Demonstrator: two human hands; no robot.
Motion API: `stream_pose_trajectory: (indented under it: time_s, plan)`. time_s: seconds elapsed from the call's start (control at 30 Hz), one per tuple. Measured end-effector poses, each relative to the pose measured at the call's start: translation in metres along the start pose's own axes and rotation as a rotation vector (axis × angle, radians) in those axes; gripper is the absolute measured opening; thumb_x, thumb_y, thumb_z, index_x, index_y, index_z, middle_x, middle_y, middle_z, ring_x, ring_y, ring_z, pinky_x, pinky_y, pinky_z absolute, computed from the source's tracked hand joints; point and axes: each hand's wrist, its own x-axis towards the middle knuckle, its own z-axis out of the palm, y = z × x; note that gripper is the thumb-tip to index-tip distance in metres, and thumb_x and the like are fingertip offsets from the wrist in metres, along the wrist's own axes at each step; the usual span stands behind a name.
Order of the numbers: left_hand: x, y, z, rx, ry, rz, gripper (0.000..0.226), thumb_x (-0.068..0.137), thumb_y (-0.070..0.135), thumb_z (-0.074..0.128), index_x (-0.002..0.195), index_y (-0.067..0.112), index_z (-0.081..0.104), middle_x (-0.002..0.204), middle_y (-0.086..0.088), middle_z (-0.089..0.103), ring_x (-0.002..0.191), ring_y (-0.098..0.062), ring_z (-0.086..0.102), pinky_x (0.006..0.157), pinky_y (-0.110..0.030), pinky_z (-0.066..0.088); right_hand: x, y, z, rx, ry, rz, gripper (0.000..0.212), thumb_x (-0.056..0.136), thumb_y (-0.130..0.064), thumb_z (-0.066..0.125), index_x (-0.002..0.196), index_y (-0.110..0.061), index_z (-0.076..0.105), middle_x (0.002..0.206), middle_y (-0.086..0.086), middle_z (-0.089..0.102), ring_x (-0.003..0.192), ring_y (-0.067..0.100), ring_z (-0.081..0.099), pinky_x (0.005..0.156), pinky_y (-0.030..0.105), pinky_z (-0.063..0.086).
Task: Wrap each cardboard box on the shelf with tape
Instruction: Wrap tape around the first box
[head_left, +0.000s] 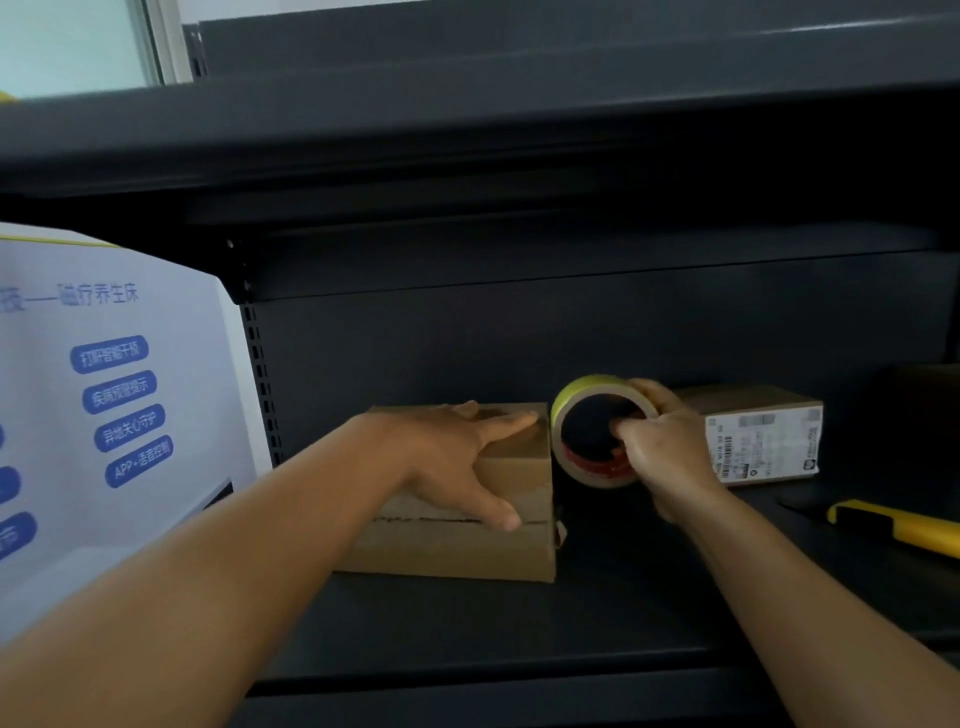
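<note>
Dark metal shelf (519, 618) fills my head view, with a white printed panel (114, 395) standing at 9 o'clock. I see two stacked cardboard boxes (462, 519) near the middle of the shelf. My left hand (457, 457) lies on them with straight fingers over the top and the thumb against the front, so this grip is open and only presses; I judge it keeps the stack from sliding while the tape is pulled. My right hand (660, 447) holds the yellow tape roll (597, 431), fingers curled round the rim and into the core, so this grip is clamped on the roll. The roll stands upright just beside the stack, at 3 o'clock from it, probably to lead the tape across. A labelled box (763, 436) waits further at 3 o'clock, behind the hand. A yellow cutter (898, 525) lies at 4 o'clock, near.
</note>
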Motion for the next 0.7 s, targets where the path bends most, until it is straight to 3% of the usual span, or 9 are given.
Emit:
stream_pose_trajectory:
  time_s: [0.17, 0.37, 0.57, 0.7]
  plan:
    - [0.008, 0.010, -0.027, -0.161, -0.050, 0.057, 0.098, 0.068, 0.062, 0.072, 0.145, 0.047, 0.014, 0.154, 0.012, 0.016, 0.139, -0.019, 0.023, 0.110, -0.045, 0.030, -0.004, 0.009, -0.001, -0.118, -0.044, -0.056, 0.031, 0.086, -0.003, 0.055, 0.104, -0.028, 0.055, 0.090, -0.004, 0.060, 0.084, 0.014, 0.057, 0.075, 0.029, 0.045]
    - [0.031, 0.021, -0.036, -0.125, -0.207, 0.020, 0.123, 0.069, 0.056, 0.074, 0.148, 0.035, -0.018, 0.160, 0.006, -0.015, 0.147, -0.020, -0.008, 0.118, -0.048, 0.010, -0.002, 0.010, -0.002, -0.124, -0.064, -0.065, 0.028, 0.089, -0.007, 0.057, 0.101, -0.032, 0.051, 0.091, -0.002, 0.058, 0.083, 0.015, 0.055, 0.074, 0.030, 0.044]
    - [0.033, 0.027, -0.040, -0.070, -0.228, 0.007, 0.115, 0.073, 0.062, 0.066, 0.150, 0.033, -0.014, 0.160, 0.004, -0.014, 0.147, -0.021, -0.007, 0.118, -0.048, 0.010, -0.006, 0.009, -0.002, -0.041, -0.046, -0.008, 0.033, 0.089, -0.011, 0.060, 0.119, -0.026, 0.057, 0.104, 0.001, 0.063, 0.095, 0.019, 0.059, 0.080, 0.031, 0.048]
    - [0.034, 0.029, -0.046, -0.121, -0.224, -0.002, 0.110, 0.074, 0.059, 0.068, 0.151, 0.033, -0.006, 0.160, 0.004, -0.002, 0.147, -0.023, 0.003, 0.114, -0.047, 0.017, -0.009, 0.010, -0.002, -0.009, -0.079, 0.103, 0.031, 0.089, -0.014, 0.061, 0.117, -0.024, 0.052, 0.105, 0.002, 0.058, 0.098, 0.021, 0.057, 0.077, 0.035, 0.052]
